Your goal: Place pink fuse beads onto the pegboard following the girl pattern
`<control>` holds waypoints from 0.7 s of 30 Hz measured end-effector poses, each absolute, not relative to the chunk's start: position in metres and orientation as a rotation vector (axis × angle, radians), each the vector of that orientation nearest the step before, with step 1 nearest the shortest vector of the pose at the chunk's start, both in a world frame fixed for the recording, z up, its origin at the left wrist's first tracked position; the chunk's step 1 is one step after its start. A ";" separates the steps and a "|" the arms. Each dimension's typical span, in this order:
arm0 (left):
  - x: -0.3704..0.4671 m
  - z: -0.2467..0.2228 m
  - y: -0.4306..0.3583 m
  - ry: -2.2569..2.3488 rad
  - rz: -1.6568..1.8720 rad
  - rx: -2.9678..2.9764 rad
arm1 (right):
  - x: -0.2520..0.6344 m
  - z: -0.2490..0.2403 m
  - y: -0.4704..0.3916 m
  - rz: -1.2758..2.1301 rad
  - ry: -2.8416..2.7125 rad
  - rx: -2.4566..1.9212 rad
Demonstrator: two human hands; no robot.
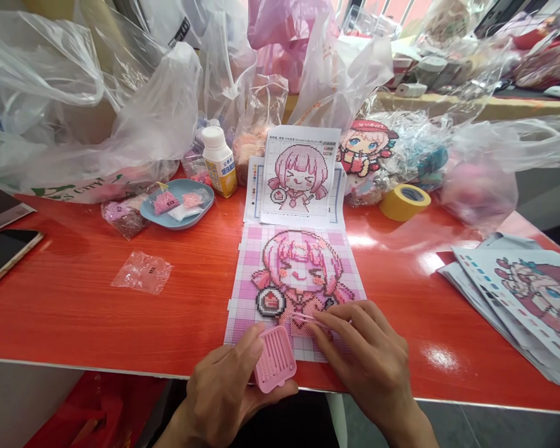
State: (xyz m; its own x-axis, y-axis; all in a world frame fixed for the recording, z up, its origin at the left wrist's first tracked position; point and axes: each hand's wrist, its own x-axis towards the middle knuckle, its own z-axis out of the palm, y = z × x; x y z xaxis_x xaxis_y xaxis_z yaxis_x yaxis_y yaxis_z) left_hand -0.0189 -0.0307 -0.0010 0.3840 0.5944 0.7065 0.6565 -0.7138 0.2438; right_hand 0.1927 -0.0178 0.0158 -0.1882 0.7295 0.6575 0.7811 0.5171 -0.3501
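My left hand (pixel 219 386) grips a small pink ridged tray (pixel 275 359) at the table's front edge, just below the pegboard. In my right hand (pixel 371 348) are pink tweezers (pixel 308 318), pinched between thumb and fingers, their tips over the lower middle of the bead picture. That picture (pixel 303 264), a pink-haired cartoon figure with a round cake emblem, lies on a pink-and-white checked pegboard (pixel 236 317). Behind it a printed pattern sheet (pixel 301 174) of the same figure leans upright. Whether a bead sits between the tweezer tips is too small to tell.
On the red table (pixel 200 323) are a blue plate (pixel 168 218) with bead bags, an empty bag (pixel 142 272), a white bottle (pixel 219 163), yellow tape (pixel 405 202), a phone (pixel 7 255) and printed sheets (pixel 518 298). Plastic bags (pixel 158 118) line the back.
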 end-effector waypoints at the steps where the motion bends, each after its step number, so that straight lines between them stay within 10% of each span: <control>1: -0.019 -0.002 -0.031 -1.151 -1.265 -2.549 | 0.193 0.016 -0.018 -0.077 -1.946 -1.235; 21: -0.031 -0.004 -0.040 -1.325 -1.398 -2.647 | 0.190 0.008 -0.015 -0.117 -1.917 -1.178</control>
State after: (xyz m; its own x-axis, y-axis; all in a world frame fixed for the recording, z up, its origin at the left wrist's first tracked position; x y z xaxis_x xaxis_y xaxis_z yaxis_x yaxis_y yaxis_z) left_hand -0.0310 -0.0401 -0.0039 0.3107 0.7078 0.6344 0.5953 -0.6652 0.4507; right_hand 0.1901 -0.0151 0.0083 -0.1850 0.6851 0.7046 0.7658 0.5498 -0.3336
